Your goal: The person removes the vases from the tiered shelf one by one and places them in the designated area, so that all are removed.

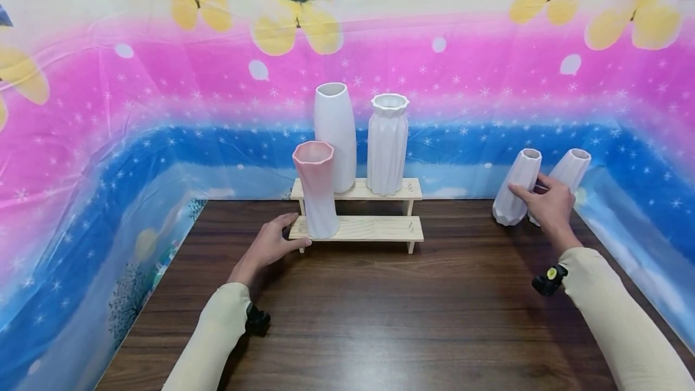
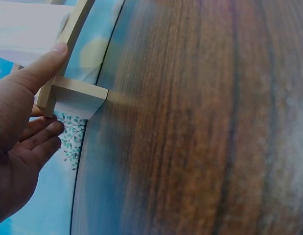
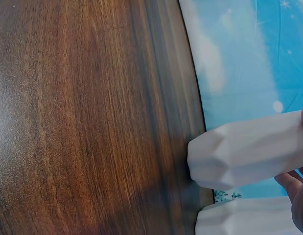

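White vase [image 1: 513, 198]: gripped by the right hand [image 1: 551, 204] at the worktop [image 1: 380, 318]'s far right, just beside a matching vase [image 1: 574, 168].
Lower shelf [image 1: 377, 228]: pinched at its left end by the left hand [image 1: 271, 243] (pink vase [image 1: 317, 189] stood on it).
Upper shelf [image 1: 361, 189]: occupied by two other vases [image 1: 336, 131].

Right of the stand [image 1: 374, 228], the vase [image 1: 516, 192] in my right grip [image 1: 551, 204] looks like smooth, matt ceramic. The stand, where my left grip [image 1: 274, 237] pinches it, looks like bare, fine-grained wood. Beneath the stand, my tabletop [image 1: 380, 306] shows wood grain with a soft sheen; behind the stand hangs creased, smooth cloth [image 1: 467, 77].
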### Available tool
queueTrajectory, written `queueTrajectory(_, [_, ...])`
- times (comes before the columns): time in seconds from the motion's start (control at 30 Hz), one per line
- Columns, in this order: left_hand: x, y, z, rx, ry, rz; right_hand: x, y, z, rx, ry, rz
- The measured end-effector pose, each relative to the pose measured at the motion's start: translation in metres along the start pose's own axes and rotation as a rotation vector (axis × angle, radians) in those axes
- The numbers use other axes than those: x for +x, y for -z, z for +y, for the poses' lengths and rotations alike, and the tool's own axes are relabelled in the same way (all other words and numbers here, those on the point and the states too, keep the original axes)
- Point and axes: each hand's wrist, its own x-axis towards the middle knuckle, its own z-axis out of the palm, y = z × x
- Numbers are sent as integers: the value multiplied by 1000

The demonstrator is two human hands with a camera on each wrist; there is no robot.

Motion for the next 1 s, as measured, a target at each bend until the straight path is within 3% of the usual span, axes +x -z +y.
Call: queueTrajectory(1.0, [0,-1,-2,-6,-7,-1,-2,6,6,12,-14,-22])
